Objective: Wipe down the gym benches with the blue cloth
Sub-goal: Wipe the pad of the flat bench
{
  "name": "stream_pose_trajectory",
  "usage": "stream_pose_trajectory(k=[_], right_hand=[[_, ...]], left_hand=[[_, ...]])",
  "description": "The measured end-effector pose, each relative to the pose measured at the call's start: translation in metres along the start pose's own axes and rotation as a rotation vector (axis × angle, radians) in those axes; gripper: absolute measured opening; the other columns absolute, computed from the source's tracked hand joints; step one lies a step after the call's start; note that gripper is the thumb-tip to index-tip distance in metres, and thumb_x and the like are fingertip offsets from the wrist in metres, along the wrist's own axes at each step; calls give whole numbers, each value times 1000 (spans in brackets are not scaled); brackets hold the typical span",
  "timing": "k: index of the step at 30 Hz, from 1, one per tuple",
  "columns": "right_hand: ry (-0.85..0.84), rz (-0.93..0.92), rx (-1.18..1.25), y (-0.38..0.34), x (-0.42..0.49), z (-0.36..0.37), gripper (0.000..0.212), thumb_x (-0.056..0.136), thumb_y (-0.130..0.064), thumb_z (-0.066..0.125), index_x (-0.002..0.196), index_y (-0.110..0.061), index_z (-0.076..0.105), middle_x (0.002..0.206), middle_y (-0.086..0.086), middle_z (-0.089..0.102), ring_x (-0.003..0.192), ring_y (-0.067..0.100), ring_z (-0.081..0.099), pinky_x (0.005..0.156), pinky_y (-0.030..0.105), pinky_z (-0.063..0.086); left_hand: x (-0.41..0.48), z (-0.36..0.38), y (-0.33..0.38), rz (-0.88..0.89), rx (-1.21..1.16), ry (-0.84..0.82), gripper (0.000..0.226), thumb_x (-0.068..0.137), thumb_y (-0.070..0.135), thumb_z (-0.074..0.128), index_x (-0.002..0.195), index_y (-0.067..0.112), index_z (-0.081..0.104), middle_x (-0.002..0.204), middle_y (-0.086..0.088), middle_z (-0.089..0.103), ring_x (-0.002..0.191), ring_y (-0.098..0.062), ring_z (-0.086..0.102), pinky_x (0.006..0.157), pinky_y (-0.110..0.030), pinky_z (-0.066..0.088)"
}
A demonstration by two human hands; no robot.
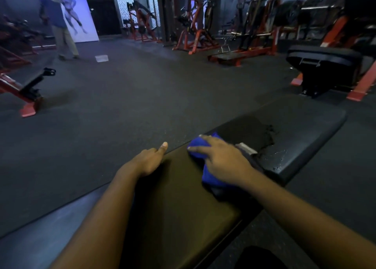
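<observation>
Down on the pad, the right hand point(221, 160) pressed flat on the blue cloth point(198, 149). Its fingers point(196, 148) were spread and straight across the bunched fabric, not curled around it. The cloth sat under the palm, showing ahead of the fingertips and behind the wrist, on the bench point(179, 197) roughly midway along its visible length. The left hand point(149, 160) rested apart from the right, at the bench's left edge. One digit pointed forward and the others were folded out of sight, so I could not tell whether they hooked the edge or only leaned on it. It held nothing that could be seen.

The bench was black and padded, running from the lower middle up toward the right. Just beyond the cloth its cover was torn, with a rough dark patch point(254, 132) and a pale strip point(246, 148) beside the right hand's knuckles. Small wet specks point(278, 156) glinted on the pad near the tear.

Around it lay dark rubber floor point(132, 97). A red-framed bench point(26, 85) stood well off to the left, and a machine with thick black pads point(323, 59) stood to the right. A small white sheet point(101, 58) lay on the floor farther back. Red machines point(193, 34) lined the far wall, and a person in a blue shirt point(55, 14) stood at the far left beside a large poster point(85, 10).
</observation>
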State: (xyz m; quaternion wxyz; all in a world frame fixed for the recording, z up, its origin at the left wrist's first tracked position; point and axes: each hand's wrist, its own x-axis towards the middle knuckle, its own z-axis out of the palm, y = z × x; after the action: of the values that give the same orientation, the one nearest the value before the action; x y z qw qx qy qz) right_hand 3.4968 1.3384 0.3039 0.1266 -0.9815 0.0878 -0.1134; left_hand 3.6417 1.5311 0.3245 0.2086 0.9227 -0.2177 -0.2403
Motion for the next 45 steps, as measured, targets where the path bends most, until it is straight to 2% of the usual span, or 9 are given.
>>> stream_pose_trajectory(k=[4, 9, 12, 17, 24, 28, 34, 40, 45], right_hand=[[-22, 27, 18, 57, -6, -25, 57, 88, -29, 42, 142, -49, 49, 160, 4, 36, 145, 24, 35, 120, 36, 27], [42, 495, 15, 155, 18, -52, 55, 85, -35, 46, 138, -48, 53, 155, 9, 39, 137, 33, 45, 115, 43, 36], [43, 321, 25, 82, -12, -39, 69, 68, -52, 42, 135, -46, 57, 157, 6, 37, 142, 25, 41, 116, 34, 33], [154, -7, 87, -1, -98, -9, 62, 81, -31, 31, 134, -50, 57, 158, 0, 40, 142, 20, 40, 115, 38, 36], [280, 520, 53, 179, -67, -61, 67, 70, -42, 29, 128, -47, 63, 151, 4, 48, 136, 29, 48, 112, 48, 39], [282, 402, 157, 88, -74, -50, 68, 72, -39, 28, 126, -28, 69, 143, 7, 55, 132, 31, 50, 113, 38, 37], [197, 49, 87, -53, -116, -4, 55, 85, -35, 39, 137, -47, 53, 160, -2, 35, 145, 21, 32, 120, 47, 24], [385, 392, 88, 89, -90, -32, 52, 79, -24, 49, 125, -42, 68, 142, 6, 57, 127, 29, 54, 107, 45, 43], [270, 601, 4, 122, -77, -56, 48, 91, -27, 52, 136, -43, 57, 158, 6, 36, 143, 29, 34, 117, 53, 26]], left_hand=[[6, 5, 5, 0, -12, 7, 80, 100, 66, 13, 153, 9, 32, 159, -18, 30, 145, -34, 31, 118, -51, 23], [0, 11, 3, 14, 38, 59, 81, 99, 66, 13, 149, 8, 38, 154, -20, 37, 140, -35, 38, 116, -50, 28], [0, 13, 8, 34, 30, 74, 82, 99, 67, 13, 149, 7, 38, 154, -21, 38, 139, -36, 40, 116, -50, 30], [11, 22, 36, 62, 35, 75, 80, 100, 66, 14, 151, 8, 36, 154, -22, 38, 140, -36, 39, 115, -49, 29], [14, 22, 33, 45, 24, 36, 80, 98, 69, 14, 155, 15, 33, 158, -19, 33, 145, -37, 31, 118, -53, 23], [18, 23, 36, 33, 27, 24, 79, 98, 69, 14, 154, 16, 34, 158, -19, 33, 145, -38, 31, 119, -56, 23], [21, 25, 36, 19, 123, 78, 84, 96, 72, 14, 153, 15, 36, 159, -18, 33, 145, -37, 32, 120, -49, 25], [0, 29, 43, -18, 122, 79, 83, 95, 74, 12, 156, 20, 32, 161, -17, 28, 147, -38, 26, 120, -56, 21], [-5, 27, 49, -64, 77, 52, 82, 96, 73, 14, 156, 20, 30, 161, -19, 26, 147, -40, 26, 119, -59, 20]])
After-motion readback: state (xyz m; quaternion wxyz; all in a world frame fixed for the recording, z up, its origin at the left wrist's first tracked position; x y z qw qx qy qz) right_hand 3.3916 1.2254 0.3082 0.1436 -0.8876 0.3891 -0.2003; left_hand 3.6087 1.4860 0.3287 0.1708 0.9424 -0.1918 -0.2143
